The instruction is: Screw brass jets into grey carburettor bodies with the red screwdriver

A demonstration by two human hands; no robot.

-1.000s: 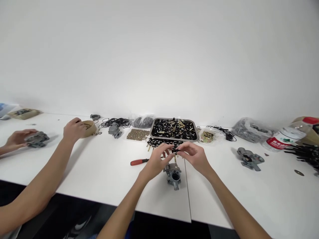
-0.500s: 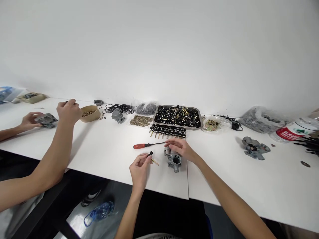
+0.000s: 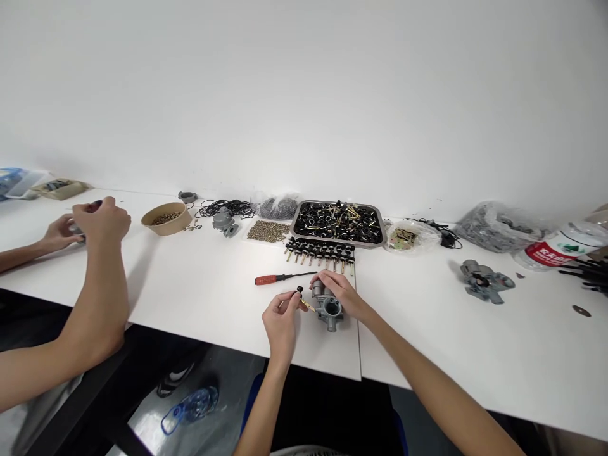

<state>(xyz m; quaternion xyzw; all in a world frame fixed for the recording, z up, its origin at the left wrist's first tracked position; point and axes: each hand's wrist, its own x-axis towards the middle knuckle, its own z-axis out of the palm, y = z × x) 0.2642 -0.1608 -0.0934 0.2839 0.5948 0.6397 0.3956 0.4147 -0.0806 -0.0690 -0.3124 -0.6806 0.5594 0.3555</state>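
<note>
Workbench scene: my left hand pinches a small brass pin with a black cap between fingertips, its tip angled toward the grey carburetor body just beside it. My right hand lies over the carburetor's far side, fingers curled against the casting and steadying it on the white table. A red-handled screwdriver lies just behind my hands. Beyond it a row of black-capped pins lines up before a metal tray heaped with black and brass parts. A second carburetor sits well apart on the right. At far left, a co-worker's hands close together near a paper bowl.
</note>
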